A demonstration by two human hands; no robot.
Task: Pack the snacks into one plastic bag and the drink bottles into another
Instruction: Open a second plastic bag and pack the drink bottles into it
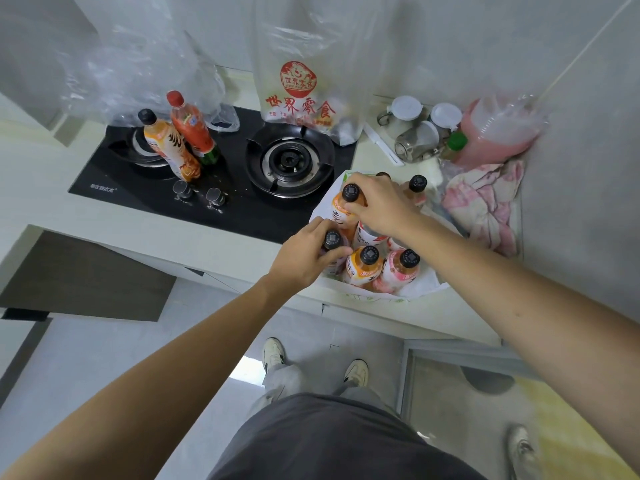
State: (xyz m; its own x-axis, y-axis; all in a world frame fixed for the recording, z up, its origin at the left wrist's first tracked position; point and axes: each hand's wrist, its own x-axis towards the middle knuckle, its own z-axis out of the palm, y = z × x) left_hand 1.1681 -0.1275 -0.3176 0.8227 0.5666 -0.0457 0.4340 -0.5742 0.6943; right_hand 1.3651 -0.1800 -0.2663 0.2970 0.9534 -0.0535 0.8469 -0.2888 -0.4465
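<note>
Drink bottles stood upright in a white plastic bag (424,289) on the counter (221,233), right of the gas stove (239,209). The left hand (304,252) grasped a purple bottle (331,241) at its neck; the right hand (379,200) grasped an orange bottle (347,202). Two bottles (180,140) stood on the stove; a printed snack bag (301,98) stood behind.
</note>
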